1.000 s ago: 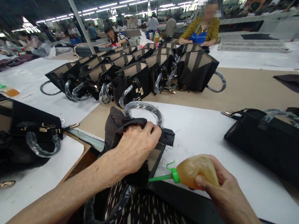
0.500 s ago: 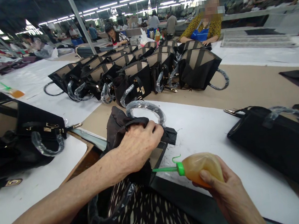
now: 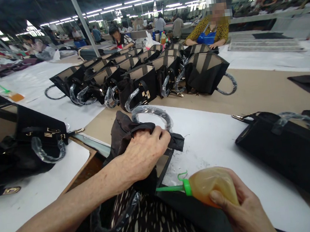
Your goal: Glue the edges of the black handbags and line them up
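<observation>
My left hand [image 3: 147,150] is closed on the dark lining at the mouth of a black handbag [image 3: 148,181], which lies at the table edge against my lap. Plastic film wraps the bag's handles, one on the far side and one hanging toward me. In my right hand [image 3: 238,203] is a soft squeeze bottle [image 3: 212,185] of amber liquid, tilted sideways, its thumb pressing the wall. The bottle's long green nozzle points left, with its tip at the near edge of the bag. Whether liquid comes out is too small to tell.
Several black handbags [image 3: 142,80] stand in rows ahead. More bags [image 3: 15,134] lie at left, and another black bag [image 3: 285,146] at right. A second glue-coloured bottle [image 3: 16,95] lies far left. A person in a yellow patterned top [image 3: 209,29] works across the table.
My right hand has brought the bottle down and slightly toward me, so the nozzle tip sits lower along the bag's edge. My left hand keeps its grip on the lining almost unmoved.
</observation>
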Demonstrator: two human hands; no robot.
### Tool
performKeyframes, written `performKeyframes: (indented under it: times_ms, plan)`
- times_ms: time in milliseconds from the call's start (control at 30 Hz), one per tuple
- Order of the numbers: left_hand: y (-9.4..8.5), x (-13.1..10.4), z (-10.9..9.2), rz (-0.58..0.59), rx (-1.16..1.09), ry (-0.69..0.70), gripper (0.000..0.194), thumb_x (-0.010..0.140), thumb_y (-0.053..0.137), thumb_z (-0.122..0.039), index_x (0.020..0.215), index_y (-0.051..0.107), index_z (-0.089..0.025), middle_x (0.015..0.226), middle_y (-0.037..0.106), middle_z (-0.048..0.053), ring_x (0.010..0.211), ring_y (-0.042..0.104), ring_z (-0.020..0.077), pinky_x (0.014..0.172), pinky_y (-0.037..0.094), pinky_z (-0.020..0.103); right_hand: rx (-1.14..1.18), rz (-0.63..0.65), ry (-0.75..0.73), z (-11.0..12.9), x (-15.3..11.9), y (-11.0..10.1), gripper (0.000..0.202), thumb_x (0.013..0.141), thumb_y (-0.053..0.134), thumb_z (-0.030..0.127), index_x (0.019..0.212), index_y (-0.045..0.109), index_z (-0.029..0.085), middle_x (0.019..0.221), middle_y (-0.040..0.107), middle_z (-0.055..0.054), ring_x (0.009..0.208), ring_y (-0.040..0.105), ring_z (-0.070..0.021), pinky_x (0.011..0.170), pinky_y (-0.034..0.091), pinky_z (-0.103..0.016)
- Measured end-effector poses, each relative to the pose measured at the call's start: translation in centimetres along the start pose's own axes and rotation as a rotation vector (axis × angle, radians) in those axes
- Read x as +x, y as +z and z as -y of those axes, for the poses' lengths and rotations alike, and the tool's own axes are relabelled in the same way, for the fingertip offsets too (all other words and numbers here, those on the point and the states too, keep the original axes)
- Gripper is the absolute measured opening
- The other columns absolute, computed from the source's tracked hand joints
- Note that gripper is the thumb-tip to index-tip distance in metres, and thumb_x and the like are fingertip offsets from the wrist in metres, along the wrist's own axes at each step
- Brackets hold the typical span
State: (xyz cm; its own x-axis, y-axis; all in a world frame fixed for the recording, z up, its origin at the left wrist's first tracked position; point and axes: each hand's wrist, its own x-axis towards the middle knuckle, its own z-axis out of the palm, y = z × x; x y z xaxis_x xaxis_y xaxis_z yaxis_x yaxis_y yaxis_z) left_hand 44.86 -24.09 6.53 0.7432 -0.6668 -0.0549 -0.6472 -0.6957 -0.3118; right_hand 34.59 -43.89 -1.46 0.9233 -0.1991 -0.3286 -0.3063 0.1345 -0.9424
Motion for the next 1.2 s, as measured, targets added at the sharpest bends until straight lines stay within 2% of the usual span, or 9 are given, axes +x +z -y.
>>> performKeyframes:
  times_ms: [200,367,500,667,833,1033,1100,1200]
  plan:
    - [0.1,-0.1,0.0,-0.034,-0.013,-0.004,0.048,0.058,0.048,0.0,0.105,0.044,-0.011,0.097,0.054,0.01,0.069,0.058,0.024,0.049,0.049,0.034,-0.071,-0.061,-0.063,0.6,0.1,0.0,0.045,0.06,0.075,0.044,0.095,0.055,0.023,0.081,0.065,0.0,0.075,0.06,-0.0206,0.067,0.048,-0.023]
    - [-0.1,0.0,0.1,-0.004,-0.028,0.005,0.052,0.054,0.049,0.001,0.105,0.044,-0.011,0.098,0.054,0.01,0.07,0.058,0.0239,0.05,0.049,0.034,-0.168,-0.109,-0.113,1.3,0.5,-0.4,0.048,0.058,0.076,0.046,0.094,0.055,0.023,0.082,0.064,-0.001,0.073,0.059,-0.0223,0.061,0.05,-0.025]
    - [0.0,0.1,0.1,-0.021,-0.032,0.003,0.05,0.057,0.049,0.001,0.105,0.044,-0.011,0.098,0.054,0.011,0.073,0.058,0.024,0.052,0.049,0.034,-0.199,-0.071,-0.126,0.5,1.3,-1.2,0.049,0.061,0.074,0.047,0.097,0.053,0.022,0.083,0.064,-0.002,0.073,0.06,-0.0219,0.062,0.05,-0.025]
    - [-0.1,0.2,0.1,-0.013,-0.025,0.007,0.049,0.059,0.05,0.0,0.106,0.043,-0.011,0.099,0.054,0.011,0.076,0.059,0.0238,0.055,0.049,0.033,-0.321,-0.075,-0.231,-0.9,2.6,-1.8,0.052,0.062,0.074,0.047,0.103,0.053,0.022,0.092,0.064,-0.003,0.081,0.06,-0.0257,0.068,0.049,-0.029]
    - [-0.4,0.3,0.3,0.004,-0.035,0.008,0.047,0.059,0.05,-0.001,0.104,0.043,-0.012,0.1,0.054,0.011,0.075,0.059,0.0237,0.055,0.048,0.033,-0.466,-0.143,-0.336,-0.8,3.5,-1.5,0.048,0.066,0.071,0.05,0.104,0.053,0.025,0.091,0.063,-0.002,0.08,0.059,-0.0239,0.066,0.046,-0.028]
    - [-0.5,0.9,0.7,0.018,-0.041,-0.018,0.048,0.057,0.054,-0.002,0.103,0.042,-0.012,0.099,0.055,0.012,0.075,0.06,0.0232,0.058,0.048,0.032,-0.547,-0.171,-0.449,-0.8,4.9,-1.0,0.044,0.069,0.068,0.05,0.102,0.053,0.023,0.085,0.063,-0.002,0.068,0.057,-0.022,0.064,0.046,-0.03]
    - [-0.6,1.2,0.9,0.029,-0.044,-0.023,0.049,0.057,0.056,-0.002,0.103,0.042,-0.012,0.099,0.055,0.012,0.076,0.06,0.0232,0.059,0.048,0.032,-0.572,-0.187,-0.486,-0.8,5.4,-0.6,0.042,0.07,0.066,0.047,0.102,0.054,0.023,0.086,0.064,-0.003,0.068,0.058,-0.0229,0.066,0.046,-0.032]
    - [-0.8,1.7,1.4,0.026,-0.062,-0.009,0.043,0.061,0.056,-0.002,0.101,0.044,-0.012,0.098,0.056,0.012,0.077,0.06,0.0233,0.06,0.048,0.033,-0.572,-0.196,-0.617,-0.5,5.6,0.2,0.03,0.073,0.061,0.035,0.1,0.056,0.023,0.094,0.064,-0.005,0.081,0.059,-0.0258,0.073,0.046,-0.035]
